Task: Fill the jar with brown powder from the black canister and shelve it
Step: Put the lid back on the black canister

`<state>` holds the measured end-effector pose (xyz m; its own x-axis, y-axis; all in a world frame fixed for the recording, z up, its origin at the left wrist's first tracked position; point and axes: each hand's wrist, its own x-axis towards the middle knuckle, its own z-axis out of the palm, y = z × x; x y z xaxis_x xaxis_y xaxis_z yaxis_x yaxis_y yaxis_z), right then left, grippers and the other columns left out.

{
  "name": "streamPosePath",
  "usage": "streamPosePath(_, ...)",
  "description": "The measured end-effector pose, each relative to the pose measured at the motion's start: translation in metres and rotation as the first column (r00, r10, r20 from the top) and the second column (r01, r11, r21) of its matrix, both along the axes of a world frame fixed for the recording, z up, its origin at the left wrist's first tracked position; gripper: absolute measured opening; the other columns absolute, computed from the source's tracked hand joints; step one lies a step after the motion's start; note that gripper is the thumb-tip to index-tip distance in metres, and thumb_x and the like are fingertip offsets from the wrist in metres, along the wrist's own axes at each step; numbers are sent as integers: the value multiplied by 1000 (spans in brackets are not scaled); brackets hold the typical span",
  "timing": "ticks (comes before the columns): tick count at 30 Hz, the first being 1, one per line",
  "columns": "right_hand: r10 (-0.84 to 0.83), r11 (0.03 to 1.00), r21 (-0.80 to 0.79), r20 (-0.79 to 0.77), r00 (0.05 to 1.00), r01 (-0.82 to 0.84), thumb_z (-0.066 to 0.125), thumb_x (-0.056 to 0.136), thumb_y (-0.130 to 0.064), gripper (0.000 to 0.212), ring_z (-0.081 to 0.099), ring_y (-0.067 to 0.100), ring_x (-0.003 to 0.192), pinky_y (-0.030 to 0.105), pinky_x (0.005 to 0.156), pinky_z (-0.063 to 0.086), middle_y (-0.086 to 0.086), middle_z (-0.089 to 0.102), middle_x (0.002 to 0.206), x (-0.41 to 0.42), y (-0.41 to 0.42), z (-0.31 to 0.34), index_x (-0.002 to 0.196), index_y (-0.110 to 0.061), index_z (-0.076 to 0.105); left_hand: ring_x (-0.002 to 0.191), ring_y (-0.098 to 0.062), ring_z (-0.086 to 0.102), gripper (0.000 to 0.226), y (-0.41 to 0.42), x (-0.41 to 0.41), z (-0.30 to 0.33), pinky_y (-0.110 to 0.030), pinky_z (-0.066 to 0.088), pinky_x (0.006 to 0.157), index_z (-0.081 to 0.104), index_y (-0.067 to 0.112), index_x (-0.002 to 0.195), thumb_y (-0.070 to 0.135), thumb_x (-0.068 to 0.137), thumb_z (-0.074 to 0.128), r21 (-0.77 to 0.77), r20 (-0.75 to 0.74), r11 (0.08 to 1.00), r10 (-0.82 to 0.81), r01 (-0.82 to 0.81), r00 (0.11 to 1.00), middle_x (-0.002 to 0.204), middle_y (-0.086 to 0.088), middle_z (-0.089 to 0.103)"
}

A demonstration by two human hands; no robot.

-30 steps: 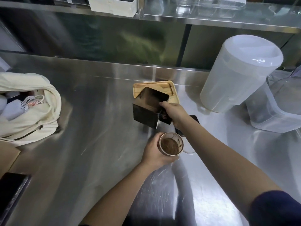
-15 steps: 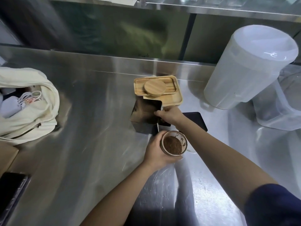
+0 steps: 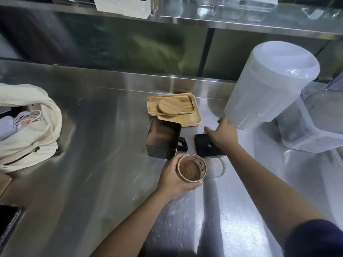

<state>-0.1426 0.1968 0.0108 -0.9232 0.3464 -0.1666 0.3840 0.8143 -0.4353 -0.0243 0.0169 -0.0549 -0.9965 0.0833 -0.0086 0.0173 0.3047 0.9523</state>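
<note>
The glass jar (image 3: 192,168) holds brown powder and stands tilted on the steel counter, with my left hand (image 3: 172,178) wrapped around its left side. The black square canister (image 3: 163,139) stands upright and open just behind the jar, its clasp sticking out to the right. Its black lid (image 3: 204,147) lies flat to the right. My right hand (image 3: 223,133) hovers over that lid with fingers spread, holding nothing. A round wooden lid (image 3: 170,105) rests on a wooden tray (image 3: 189,120) behind the canister.
A large frosted plastic pitcher (image 3: 269,86) and a clear plastic container (image 3: 315,125) stand at the right. A cream cloth bag (image 3: 29,127) lies at the left. A steel shelf (image 3: 241,21) runs overhead at the back. A dark phone (image 3: 7,219) sits at the near left edge.
My right hand set the black canister upright on the counter, let go of it and moved right over the black lid. The left hand kept hold of the jar.
</note>
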Motion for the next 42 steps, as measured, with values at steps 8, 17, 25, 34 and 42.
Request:
streamPosePath(8,35,977,183,383,923,-113,59,58,-81,99,45,39,118,47,94,39,20,44,128,21,-16,-33,127,-14,35,108,-11,64,78,1,-1,-1,-42,53,91,56,37,115,37,47,92,-5,-3,1000,3,-3,1000,113,15,68)
streamPosePath(17,80,986,113,327,942,-123,55,77,-41,59,51,41,107,40,80,41,22,53,117,15,-22,-28,122,-8,36,109,-11,63,78,-1,0,3,-41,52,93,54,45,113,41,45,91,6,-2,1000,-16,16,1000,113,16,67)
streamPosePath(25,152,963,243,-122,981,-119,57,81,1,27,60,44,88,37,62,38,25,64,98,-2,-2,34,107,-1,51,107,-10,64,74,1,1,8,-39,53,92,55,47,110,39,44,89,16,-5,1000,-8,8,1000,110,16,69)
streamPosePath(34,-55,686,-657,-475,878,-312,63,86,-1,25,65,16,86,21,75,54,9,70,102,-18,-47,102,110,-3,67,109,-8,63,79,1,1,8,-36,54,93,53,53,112,45,43,92,19,-4,1000,-15,16,1000,113,21,66)
streamPosePath(42,125,672,-720,-121,985,-174,60,90,-7,15,56,6,63,10,52,49,-5,62,71,-29,-106,49,101,-3,69,112,-8,61,85,-2,1,6,-40,51,97,56,35,120,34,44,95,12,56,1000,-6,5,998,116,15,67)
